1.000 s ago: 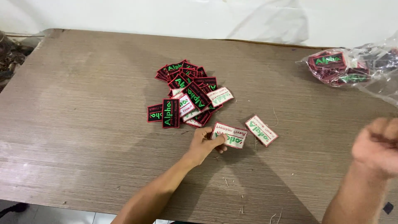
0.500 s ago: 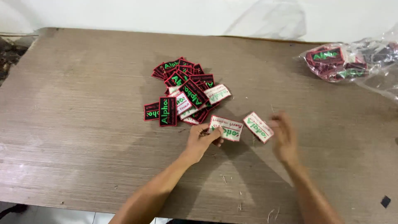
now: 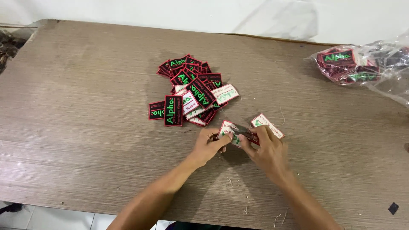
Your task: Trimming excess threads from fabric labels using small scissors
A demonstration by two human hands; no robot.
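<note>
left: bare table [image 3: 76, 110] | ahead: patch pile [image 3: 189, 91] blocks | far right: plastic bag [image 3: 362, 64]

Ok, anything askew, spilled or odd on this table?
Mostly no. The patches lie in a loose, overlapping heap, some face down showing white backs. Loose thread scraps litter the table near its front edge. Both hands, left hand and right hand, pinch one patch. A clear bag holds more.

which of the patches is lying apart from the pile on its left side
The black patch with a red border, flat on the table just left of the pile, beside an upright black one.
</note>
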